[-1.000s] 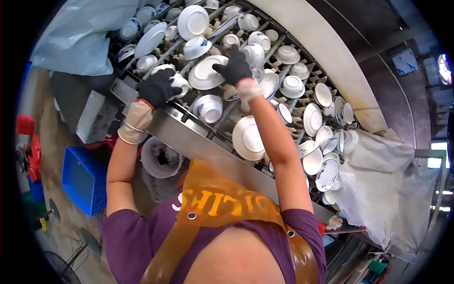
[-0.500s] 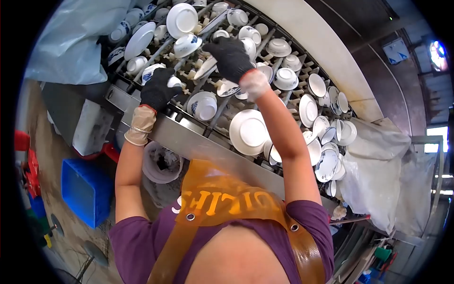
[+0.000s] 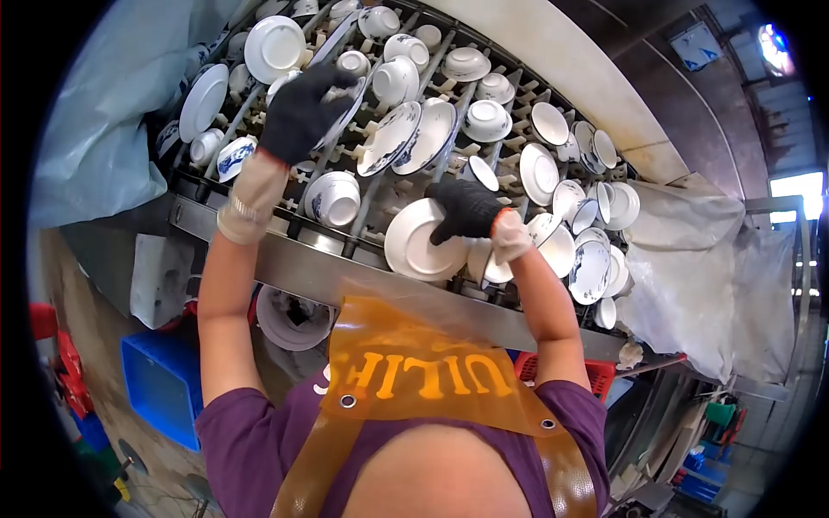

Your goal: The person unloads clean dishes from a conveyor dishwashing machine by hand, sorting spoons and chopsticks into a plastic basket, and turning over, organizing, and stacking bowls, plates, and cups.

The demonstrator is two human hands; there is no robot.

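Observation:
Both my hands wear black gloves over pale cuffs. My left hand (image 3: 302, 112) reaches over the left part of a pegged conveyor rack (image 3: 294, 226), closed on the edge of a tilted patterned plate (image 3: 344, 119), which it partly hides. Farther right and nearer me, my right hand (image 3: 466, 211) grips the rim of a white plate (image 3: 421, 246), thumb across its underside. Two blue-patterned oval dishes (image 3: 390, 140) lean between my hands. A bowl (image 3: 334, 198) lies tipped over near the front rail, beside my left wrist.
Several bowls (image 3: 488, 119) and plates (image 3: 275, 48) fill the rack. Plastic sheets hang at its left (image 3: 104, 129) and right (image 3: 678, 276) ends. Below the metal front edge stand a pale bucket (image 3: 294, 324) and a blue crate (image 3: 160, 384).
My right hand has come back toward me from the middle of the rack onto the white plate. My left hand has moved farther in, onto the tilted plate. The view has shifted slightly.

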